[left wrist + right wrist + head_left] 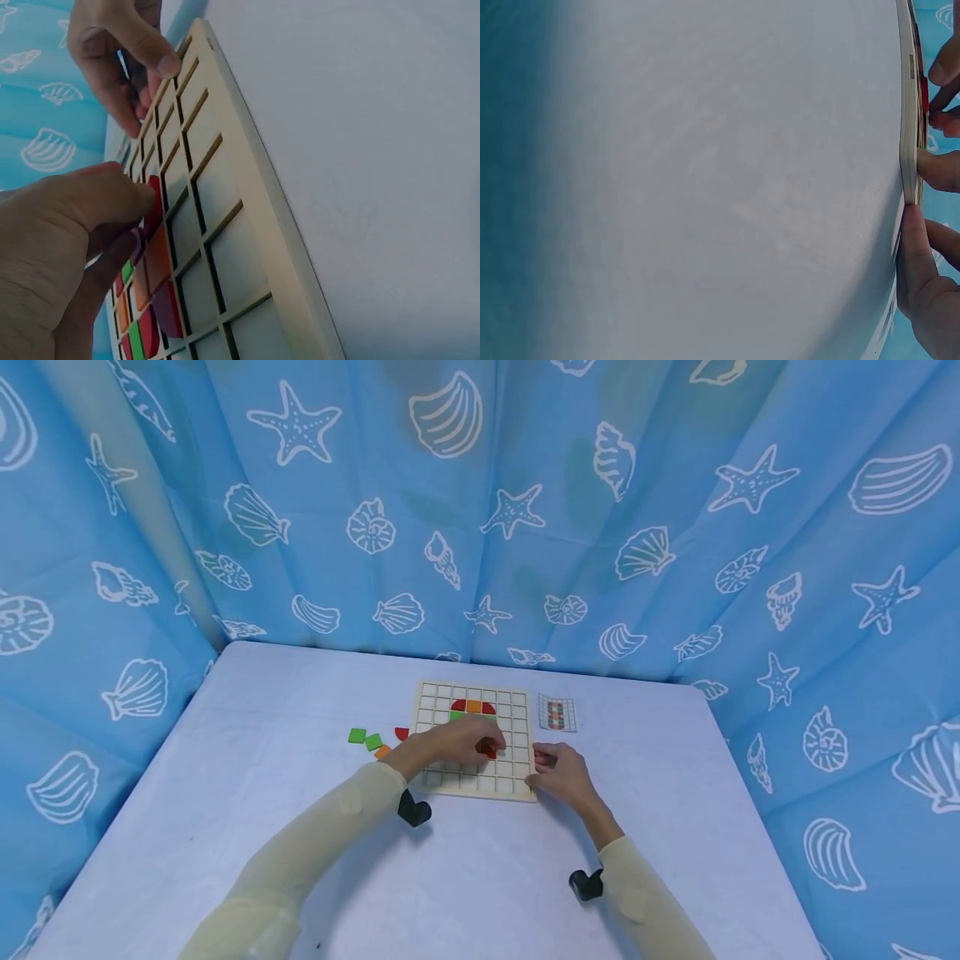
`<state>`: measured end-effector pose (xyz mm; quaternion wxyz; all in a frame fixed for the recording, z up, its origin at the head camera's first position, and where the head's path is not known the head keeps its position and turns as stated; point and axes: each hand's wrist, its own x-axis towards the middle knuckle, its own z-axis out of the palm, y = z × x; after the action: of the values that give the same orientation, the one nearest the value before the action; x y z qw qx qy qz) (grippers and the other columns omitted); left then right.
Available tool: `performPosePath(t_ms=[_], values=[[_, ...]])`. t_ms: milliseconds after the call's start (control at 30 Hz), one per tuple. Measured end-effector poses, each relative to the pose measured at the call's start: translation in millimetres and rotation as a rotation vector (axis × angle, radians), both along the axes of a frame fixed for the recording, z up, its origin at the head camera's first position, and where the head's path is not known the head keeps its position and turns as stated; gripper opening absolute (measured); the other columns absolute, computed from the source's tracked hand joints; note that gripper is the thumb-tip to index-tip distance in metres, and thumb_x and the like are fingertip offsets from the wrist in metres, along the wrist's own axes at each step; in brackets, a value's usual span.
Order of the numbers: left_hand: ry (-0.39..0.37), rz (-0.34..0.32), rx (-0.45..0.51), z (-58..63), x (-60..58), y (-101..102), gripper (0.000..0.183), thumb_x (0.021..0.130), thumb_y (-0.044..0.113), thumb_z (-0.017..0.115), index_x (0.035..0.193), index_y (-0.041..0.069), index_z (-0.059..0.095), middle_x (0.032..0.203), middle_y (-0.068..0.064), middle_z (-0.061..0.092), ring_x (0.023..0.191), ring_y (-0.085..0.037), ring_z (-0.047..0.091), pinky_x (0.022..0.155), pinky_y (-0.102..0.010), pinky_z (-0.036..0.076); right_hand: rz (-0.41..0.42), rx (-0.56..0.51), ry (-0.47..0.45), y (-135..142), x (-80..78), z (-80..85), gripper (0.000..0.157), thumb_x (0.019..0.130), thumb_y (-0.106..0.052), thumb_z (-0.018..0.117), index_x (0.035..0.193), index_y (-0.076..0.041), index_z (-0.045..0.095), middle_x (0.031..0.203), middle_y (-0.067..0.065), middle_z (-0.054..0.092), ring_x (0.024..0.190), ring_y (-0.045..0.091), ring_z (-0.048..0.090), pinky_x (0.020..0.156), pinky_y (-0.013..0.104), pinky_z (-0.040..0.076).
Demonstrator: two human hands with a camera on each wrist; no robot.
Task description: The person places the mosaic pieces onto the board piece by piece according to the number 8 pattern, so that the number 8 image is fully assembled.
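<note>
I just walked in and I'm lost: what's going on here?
A person's left hand holds a flat red piece at a pale wooden grid board partly filled with coloured pieces, while the right hand grips the board's right edge. Loose green square tiles lie left of it; a white card with a printed pattern lies to its right.

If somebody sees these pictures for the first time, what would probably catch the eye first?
Probably the bright blue curtain, printed with white shells and starfish, standing behind and beside the white table. Next comes the gridded wooden board lying on that table, where the left hand touches a red piece and the right hand holds the board's right edge.
</note>
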<state>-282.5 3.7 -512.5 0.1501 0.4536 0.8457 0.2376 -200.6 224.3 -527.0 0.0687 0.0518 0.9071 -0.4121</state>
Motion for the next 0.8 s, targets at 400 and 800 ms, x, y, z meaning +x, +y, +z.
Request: performPosePath(t_ms=[400,800], values=[[0.052,0.005,-0.016,-3.3,0.1,3.8,0.024,0.09,0.004,0.066,0.11,0.015,0.072,0.101,0.008,0.065,0.09,-0.01,0.055,0.087,-0.02,0.047,0.003,-0.011,0.009,0.9,-0.3,-2.3,0.057,0.075,-0.007,0.081,0.129,0.0,0.061,0.108,0.009,0.058,0.096,0.021,0.059,0.085,0.031,0.053],[0.055,0.003,-0.02,0.8,6.8,0.8,0.025,0.09,0.005,0.063,0.112,0.013,0.071,0.101,0.007,0.064,0.09,-0.011,0.053,0.086,-0.021,0.046,-0.004,-0.015,0.001,0.8,-0.7,-3.3,0.057,0.076,-0.007,0.08,0.13,0.0,0.06,0.109,0.009,0.058,0.097,0.021,0.058,0.086,0.032,0.053]])
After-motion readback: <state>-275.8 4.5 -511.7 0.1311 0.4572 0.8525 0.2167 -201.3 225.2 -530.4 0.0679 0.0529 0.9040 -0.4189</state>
